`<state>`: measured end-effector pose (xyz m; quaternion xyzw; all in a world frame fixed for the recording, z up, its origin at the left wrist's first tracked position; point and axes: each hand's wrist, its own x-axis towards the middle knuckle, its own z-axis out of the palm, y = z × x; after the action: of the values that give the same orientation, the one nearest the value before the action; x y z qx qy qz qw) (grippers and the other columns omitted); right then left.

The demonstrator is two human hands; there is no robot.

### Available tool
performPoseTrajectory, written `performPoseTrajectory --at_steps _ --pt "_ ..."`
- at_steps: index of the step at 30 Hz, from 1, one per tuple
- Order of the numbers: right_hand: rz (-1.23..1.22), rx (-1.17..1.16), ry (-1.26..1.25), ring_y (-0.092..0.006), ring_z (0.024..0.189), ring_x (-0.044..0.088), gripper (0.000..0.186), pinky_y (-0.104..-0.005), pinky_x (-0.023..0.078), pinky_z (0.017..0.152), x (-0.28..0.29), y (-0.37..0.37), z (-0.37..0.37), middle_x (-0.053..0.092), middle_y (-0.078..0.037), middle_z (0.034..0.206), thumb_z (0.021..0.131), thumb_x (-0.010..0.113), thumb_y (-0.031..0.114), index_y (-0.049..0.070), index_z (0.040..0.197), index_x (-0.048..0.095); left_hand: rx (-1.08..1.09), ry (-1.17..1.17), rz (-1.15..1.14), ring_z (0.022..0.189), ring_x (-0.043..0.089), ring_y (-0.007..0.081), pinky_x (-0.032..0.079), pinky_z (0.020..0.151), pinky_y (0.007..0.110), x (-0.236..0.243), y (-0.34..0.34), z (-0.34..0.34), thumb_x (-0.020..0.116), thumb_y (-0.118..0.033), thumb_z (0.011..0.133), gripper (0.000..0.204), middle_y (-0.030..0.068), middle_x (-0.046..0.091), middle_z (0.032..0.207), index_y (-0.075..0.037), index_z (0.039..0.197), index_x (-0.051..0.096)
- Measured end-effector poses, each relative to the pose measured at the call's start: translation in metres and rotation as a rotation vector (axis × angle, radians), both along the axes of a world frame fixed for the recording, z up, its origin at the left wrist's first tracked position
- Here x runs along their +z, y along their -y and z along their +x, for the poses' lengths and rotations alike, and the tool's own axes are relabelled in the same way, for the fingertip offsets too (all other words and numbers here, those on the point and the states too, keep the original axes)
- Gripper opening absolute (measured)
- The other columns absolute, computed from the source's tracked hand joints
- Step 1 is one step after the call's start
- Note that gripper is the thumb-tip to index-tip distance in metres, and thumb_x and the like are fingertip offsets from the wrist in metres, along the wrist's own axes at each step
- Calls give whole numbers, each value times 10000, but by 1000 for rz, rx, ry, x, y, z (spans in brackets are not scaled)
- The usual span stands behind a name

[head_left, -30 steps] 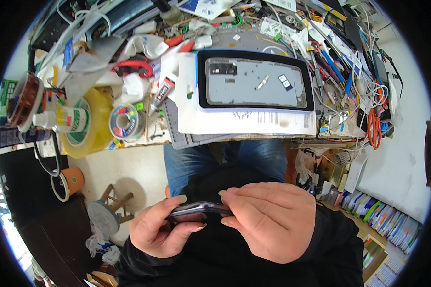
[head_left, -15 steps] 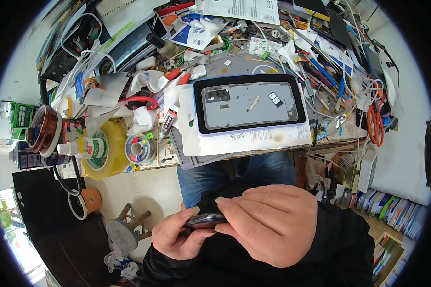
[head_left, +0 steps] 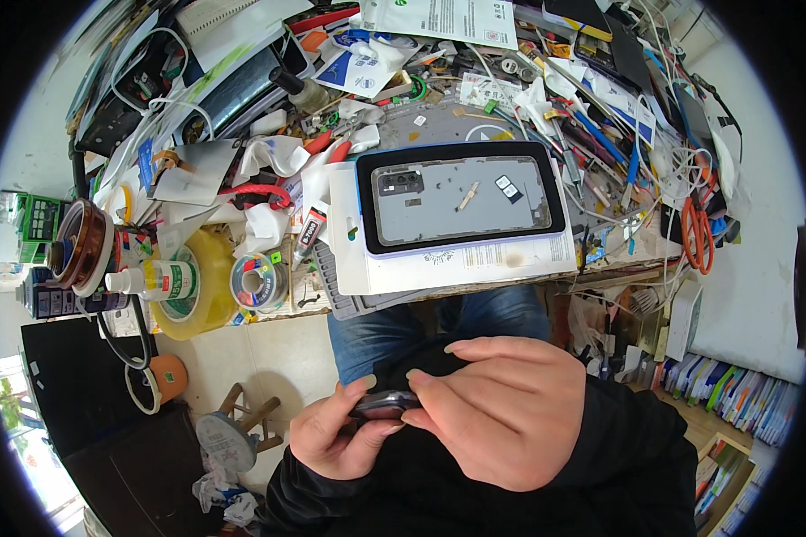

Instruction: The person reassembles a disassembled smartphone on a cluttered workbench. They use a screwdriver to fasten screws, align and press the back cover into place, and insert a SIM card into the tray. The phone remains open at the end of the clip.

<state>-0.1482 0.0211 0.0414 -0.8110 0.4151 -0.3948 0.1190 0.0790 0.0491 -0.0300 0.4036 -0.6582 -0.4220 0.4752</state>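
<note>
Over my lap, my left hand grips the left end of a dark, glossy phone, seen edge-on, with thumb and forefinger. My right hand holds its right end with the fingertips and covers much of it. Above the hands, on the bench, a frame-like black tray lies on a white card sheet. Inside it are a grey phone back panel with a camera opening, small screws, a thin metal piece and a small black-and-white card piece.
The cluttered bench holds tools, cables, papers, a yellow tape roll, a solder spool, a white bottle and an orange cable. Below are a stool, a bin and a shelf of thin items.
My view has tilted, so the bench sits lower in the frame. Both hands still grip the phone, which has turned and shows less of its length between my fingers.
</note>
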Motion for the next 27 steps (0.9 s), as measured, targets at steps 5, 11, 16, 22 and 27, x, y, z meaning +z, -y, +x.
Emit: performPoseTrajectory --at_steps 5,11,16,22,27 --pt "154 -35 34 -214 686 719 417 -342 618 712 10 0 3 747 -87 854 743 887 187 -1 1080 728 178 -107 127 755 735 177 590 696 277 -7 -7 0 875 -121 839 592 148 755 872 73 1326 601" --pt "84 20 -7 -210 699 698 344 -331 595 688 13 -5 -3 731 -111 885 782 786 101 -72 1070 711 254 -423 119 810 738 221 575 742 296 -23 2 -3 787 -173 933 716 187 744 882 35 1497 399" --pt "-11 -27 -79 -222 783 755 293 -341 633 710 14 -11 2 769 -125 918 808 827 92 -17 1062 729 124 -557 278 916 747 436 627 830 454 -5 6 -17 710 -178 991 822 348 698 1067 -91 1614 181" --pt "-78 4 -250 -226 885 751 204 -338 601 850 15 -12 6 762 -122 961 860 704 117 10 1020 770 61 -826 412 1380 475 501 416 1130 610 18 10 -42 618 -821 796 1294 378 351 1551 -173 1652 -104" --pt "-17 48 -288 -256 962 751 200 -398 596 909 10 -16 12 766 -140 1045 857 729 107 38 1041 769 121 -1029 364 1429 398 544 328 1171 642 24 12 -56 241 -895 908 1053 393 306 1579 -210 1675 10"
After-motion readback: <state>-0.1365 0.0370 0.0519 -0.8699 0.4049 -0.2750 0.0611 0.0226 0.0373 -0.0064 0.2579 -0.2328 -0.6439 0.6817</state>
